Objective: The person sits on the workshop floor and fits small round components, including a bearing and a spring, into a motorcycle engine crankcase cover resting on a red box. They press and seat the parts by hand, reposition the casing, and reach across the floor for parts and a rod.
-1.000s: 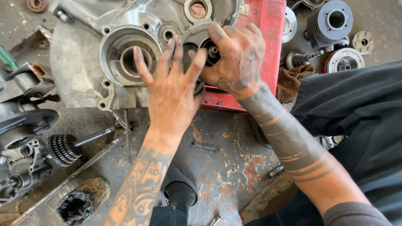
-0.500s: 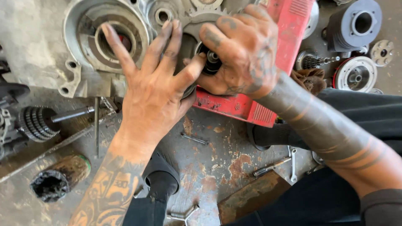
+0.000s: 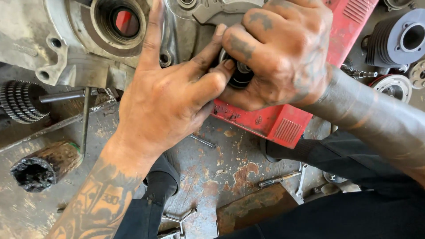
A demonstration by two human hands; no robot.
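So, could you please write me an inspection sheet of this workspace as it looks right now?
Surface: rusty, stained metal floor.
Job's things: small dark round part pinched by both hands against a grey engine casing, beside a red box.
Clutter: geared shaft, splined socket, finned cylinder, screwdriver, wrench.
Grippers: left hand and right hand both grip the part.
Cables: nothing seen.
Surroundings: the person's dark trousers.
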